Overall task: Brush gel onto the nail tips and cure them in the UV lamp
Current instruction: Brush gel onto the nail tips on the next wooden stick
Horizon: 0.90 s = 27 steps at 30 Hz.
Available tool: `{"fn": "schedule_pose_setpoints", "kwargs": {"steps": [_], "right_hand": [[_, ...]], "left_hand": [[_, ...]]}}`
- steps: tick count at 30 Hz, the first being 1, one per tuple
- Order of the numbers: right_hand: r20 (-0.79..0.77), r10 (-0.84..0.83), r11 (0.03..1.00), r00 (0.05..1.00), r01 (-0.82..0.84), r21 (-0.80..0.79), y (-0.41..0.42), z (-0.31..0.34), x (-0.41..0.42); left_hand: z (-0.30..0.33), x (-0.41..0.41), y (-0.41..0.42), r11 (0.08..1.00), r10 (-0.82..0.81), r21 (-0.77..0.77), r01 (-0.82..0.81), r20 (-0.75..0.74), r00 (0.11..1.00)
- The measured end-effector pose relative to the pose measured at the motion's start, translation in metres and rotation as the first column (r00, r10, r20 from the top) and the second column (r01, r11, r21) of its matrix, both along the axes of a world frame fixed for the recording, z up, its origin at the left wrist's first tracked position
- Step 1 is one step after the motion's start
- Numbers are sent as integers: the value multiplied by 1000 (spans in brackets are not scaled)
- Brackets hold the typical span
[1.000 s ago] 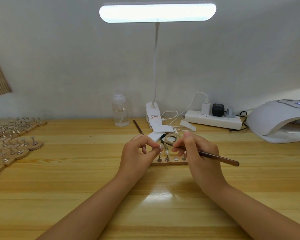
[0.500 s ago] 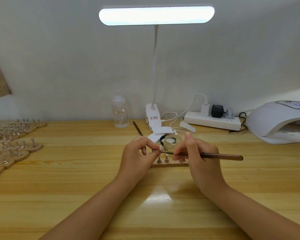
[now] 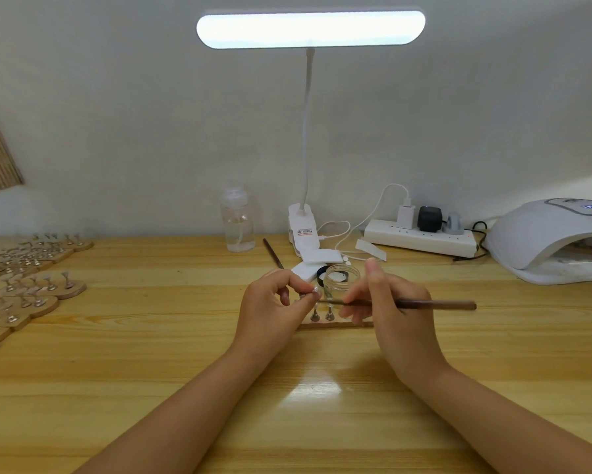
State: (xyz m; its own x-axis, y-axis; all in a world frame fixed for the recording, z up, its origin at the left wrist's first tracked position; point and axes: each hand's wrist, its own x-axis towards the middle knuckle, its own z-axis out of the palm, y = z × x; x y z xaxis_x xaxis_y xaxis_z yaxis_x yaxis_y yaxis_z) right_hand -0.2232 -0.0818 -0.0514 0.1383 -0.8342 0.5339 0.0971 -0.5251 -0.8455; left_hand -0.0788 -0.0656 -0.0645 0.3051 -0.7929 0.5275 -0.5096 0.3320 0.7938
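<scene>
My left hand pinches a small nail tip on its metal stand between thumb and forefinger, held above the wooden holder strip. My right hand grips a thin brown brush lying almost level, its bristle end pointing left and touching the nail tip. Two more metal stands sit upright on the strip. A small clear gel jar stands just behind the hands, its black lid beside it. The white UV lamp sits at the far right, its opening facing left.
Many wooden strips with nail-tip stands crowd the table's left side. At the back stand a clear spray bottle, the clip desk lamp, a power strip with plugs and cables, and a second brush.
The brush has levelled out from a downward slant, and its tip has come onto the nail tip in my left hand. Both hands stayed in about the same place.
</scene>
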Motion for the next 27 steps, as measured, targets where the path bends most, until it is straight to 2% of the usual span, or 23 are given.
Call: {"fn": "schedule_pose_setpoints", "kwargs": {"steps": [2,5,9,14,18,23,27], "right_hand": [[14,-14,1000,1000,14,6,1,0,0],[10,-34,997,999,35,-64,-2,-1,0],[6,-3,1000,1000,3,4,-1,-1,1],[1,-16,998,1000,16,-55,-3,-1,0],[9,15,1000,1000,-15,-8,-1,-1,1],[-8,-9,998,1000,9,-63,-3,-1,0],[-2,0,1000,1000,0,-25,-2,-1,0]], "left_hand": [[0,0,0,1000,1,6,-1,-13,1000],[1,-1,1,1000,3,18,-2,-37,999],[1,-1,2,1000,4,21,-3,-21,1000],[2,-1,2,1000,0,29,1,-30,1000],[2,-1,2,1000,6,20,-6,-24,1000],[2,-1,1,1000,8,25,-8,-9,1000],[2,-1,1,1000,-1,20,2,-24,1000]]}}
